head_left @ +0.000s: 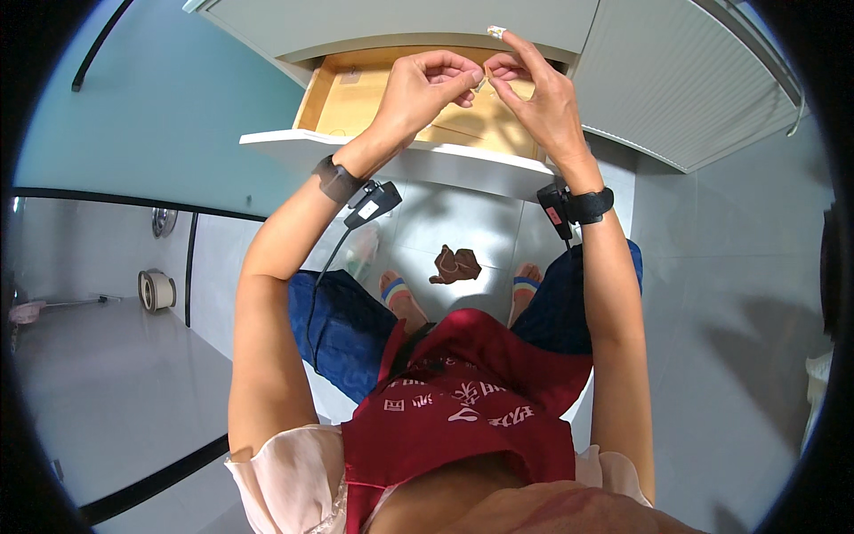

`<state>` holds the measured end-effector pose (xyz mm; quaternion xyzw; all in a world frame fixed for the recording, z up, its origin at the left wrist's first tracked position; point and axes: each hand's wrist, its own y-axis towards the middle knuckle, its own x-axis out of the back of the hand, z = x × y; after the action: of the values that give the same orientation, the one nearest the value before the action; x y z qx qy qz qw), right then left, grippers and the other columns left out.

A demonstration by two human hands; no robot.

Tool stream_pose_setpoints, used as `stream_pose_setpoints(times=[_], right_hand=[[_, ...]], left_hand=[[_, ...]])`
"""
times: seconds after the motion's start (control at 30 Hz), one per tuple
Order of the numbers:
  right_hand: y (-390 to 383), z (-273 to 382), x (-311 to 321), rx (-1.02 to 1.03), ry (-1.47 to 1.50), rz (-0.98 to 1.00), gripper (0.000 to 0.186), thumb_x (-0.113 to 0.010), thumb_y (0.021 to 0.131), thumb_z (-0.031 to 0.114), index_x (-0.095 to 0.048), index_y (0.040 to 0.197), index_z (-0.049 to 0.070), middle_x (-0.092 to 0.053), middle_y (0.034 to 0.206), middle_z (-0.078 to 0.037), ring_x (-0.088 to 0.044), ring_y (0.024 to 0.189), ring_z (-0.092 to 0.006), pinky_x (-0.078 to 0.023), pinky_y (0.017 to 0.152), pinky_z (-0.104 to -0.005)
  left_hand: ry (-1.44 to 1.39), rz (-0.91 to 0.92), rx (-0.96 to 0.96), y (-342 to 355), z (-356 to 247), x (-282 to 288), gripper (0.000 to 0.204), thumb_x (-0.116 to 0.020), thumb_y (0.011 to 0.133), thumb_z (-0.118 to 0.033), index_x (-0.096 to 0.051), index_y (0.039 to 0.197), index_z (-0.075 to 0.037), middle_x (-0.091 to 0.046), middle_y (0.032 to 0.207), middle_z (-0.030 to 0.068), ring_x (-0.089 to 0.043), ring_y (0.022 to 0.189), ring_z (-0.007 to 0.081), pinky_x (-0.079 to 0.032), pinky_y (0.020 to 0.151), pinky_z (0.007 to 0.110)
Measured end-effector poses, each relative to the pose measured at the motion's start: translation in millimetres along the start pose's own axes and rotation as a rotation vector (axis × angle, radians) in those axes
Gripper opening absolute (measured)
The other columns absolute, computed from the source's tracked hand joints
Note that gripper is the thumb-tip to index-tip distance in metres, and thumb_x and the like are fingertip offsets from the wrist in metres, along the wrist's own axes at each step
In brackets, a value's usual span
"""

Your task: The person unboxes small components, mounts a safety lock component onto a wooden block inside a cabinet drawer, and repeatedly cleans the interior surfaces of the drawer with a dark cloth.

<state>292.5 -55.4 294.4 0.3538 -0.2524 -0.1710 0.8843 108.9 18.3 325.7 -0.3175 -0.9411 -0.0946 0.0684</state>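
We saw both bare hands raised above a pulled-out wooden drawer [336,105]. The left hand [414,93] was narrow: its thumb and forefinger came together at the tips and pinched a small pale piece [481,85]. The right hand [540,93] was also narrow, with its thumb and a finger drawn together just beside this piece, but we could not tell whether they gripped it too. The forefinger of this hand pointed away and carried a patterned wrap [496,32] on its tip.

The piece was between the two hands, over the inside of the drawer, and it was too small for us to name exactly. Compared with the fingertips, we judged it very light, so it could drop easily. Whether it was stiff or soft, we could not tell; we supposed that it called for gentle pressure, in case it was fragile or slippery. Its edges seemed to us the best place to take hold. A crumpled brown cloth [455,264] lay on the floor, well apart from the hands.
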Motion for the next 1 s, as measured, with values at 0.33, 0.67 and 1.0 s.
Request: stream_pose_setpoints(times=[0.33,0.67,1.0], right_hand=[[-1,-8,-1,0.087,-0.141,0.048,0.054,-0.069,0.09,0.003,-0.056,0.141,0.012,-0.073,0.101,-0.008,-0.07,0.092,-0.0233,-0.059,0.081,-0.0358],[-1,-6,-2,0.094,-0.136,0.046,0.053,-0.069,0.09,0.003,-0.057,0.14,0.013,-0.073,0.101,-0.009,-0.07,0.093,-0.0249,-0.058,0.081,-0.0365],[0,-6,-3,0.118,-0.174,0.052,0.051,-0.07,0.091,0.006,-0.058,0.14,0.014,-0.072,0.099,-0.01,-0.07,0.093,-0.0259,-0.057,0.079,-0.0381]], left_hand=[[-0.093,0.049,0.116,8,8,3,0.024,-0.076,0.093,-0.02,-0.073,0.103,0.002,-0.071,0.09,0.007,-0.068,0.076,0.0119,-0.058,0.072,0.025],[-0.105,0.071,0.135,8,9,4,0.025,-0.076,0.093,-0.022,-0.073,0.101,0.002,-0.071,0.09,0.0071,-0.068,0.076,0.0116,-0.058,0.072,0.024],[-0.104,0.065,0.155,10,11,5,0.023,-0.074,0.093,-0.021,-0.074,0.1,0.001,-0.071,0.09,0.0063,-0.068,0.076,0.0109,-0.06,0.073,0.025]])
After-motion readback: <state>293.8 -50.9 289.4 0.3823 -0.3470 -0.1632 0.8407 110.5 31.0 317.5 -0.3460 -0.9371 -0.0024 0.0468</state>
